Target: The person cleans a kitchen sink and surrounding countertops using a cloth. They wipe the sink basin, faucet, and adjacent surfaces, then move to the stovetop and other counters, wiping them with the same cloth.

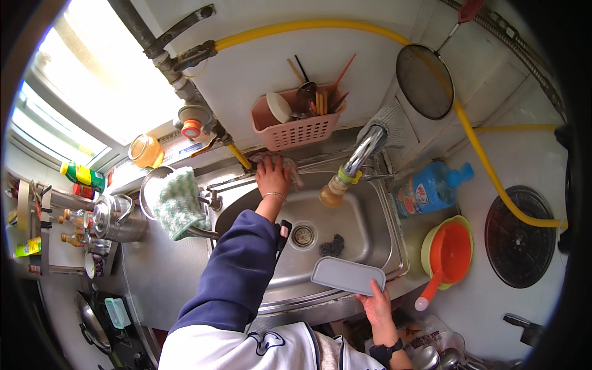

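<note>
My left hand (273,179) reaches to the back left edge of the sink (364,225). Its fingers are bent over a pinkish cloth (296,171), partly covered by the hand. Over the near right rim of the basin, my right hand (376,303) grips one end of a grey rectangular lid (348,275) with rounded corners. The lid's broad face is turned up. A dark scouring pad (332,245) lies in the basin beside the drain (303,236). The faucet (356,157) reaches over the basin from the back right.
A pink basket (296,134) of utensils is behind the sink. Right of it hangs a strainer (424,81). A blue detergent bottle (431,190) and an orange ladle (452,248) in a green bowl stand at the right. A green-white towel (180,203) and a metal pot (118,218) are left.
</note>
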The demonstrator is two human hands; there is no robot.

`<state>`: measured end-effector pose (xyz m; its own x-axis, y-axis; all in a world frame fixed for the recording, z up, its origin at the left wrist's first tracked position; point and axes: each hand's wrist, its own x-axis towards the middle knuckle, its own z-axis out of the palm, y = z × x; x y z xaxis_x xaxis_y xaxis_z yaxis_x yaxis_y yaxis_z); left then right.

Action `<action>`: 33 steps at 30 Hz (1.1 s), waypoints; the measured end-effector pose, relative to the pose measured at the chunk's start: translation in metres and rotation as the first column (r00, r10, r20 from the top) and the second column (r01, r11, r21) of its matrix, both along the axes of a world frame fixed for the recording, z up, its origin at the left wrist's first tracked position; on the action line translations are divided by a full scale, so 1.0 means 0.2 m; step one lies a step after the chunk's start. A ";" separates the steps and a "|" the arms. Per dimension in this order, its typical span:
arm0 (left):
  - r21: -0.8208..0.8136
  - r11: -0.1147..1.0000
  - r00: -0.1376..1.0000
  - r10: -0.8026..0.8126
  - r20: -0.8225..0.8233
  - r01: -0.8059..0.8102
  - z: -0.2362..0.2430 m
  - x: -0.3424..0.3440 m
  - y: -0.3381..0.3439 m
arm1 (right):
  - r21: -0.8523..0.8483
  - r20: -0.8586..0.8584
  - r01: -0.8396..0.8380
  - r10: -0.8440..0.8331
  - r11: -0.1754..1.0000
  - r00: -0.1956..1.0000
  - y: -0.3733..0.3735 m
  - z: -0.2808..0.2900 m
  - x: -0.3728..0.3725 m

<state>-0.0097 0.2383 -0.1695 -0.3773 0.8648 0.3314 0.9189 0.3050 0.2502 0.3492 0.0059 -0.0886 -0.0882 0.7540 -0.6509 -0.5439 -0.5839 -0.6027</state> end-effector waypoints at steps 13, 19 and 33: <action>0.303 0.929 0.701 -0.361 0.615 0.212 0.09 0.26 0.34 | 0.052 -0.034 0.052 -0.050 0.997 0.998 -0.01 0.04 0.03; 0.001 0.666 0.661 -0.740 0.127 0.746 0.06 0.44 0.60 | 0.005 -0.001 0.106 -0.106 0.994 0.994 -0.06 0.07 0.09; 0.046 0.937 0.933 -0.339 -0.121 0.347 -0.01 -0.11 -0.08 | 0.038 -0.074 0.106 -0.103 0.994 0.992 -0.05 0.10 0.04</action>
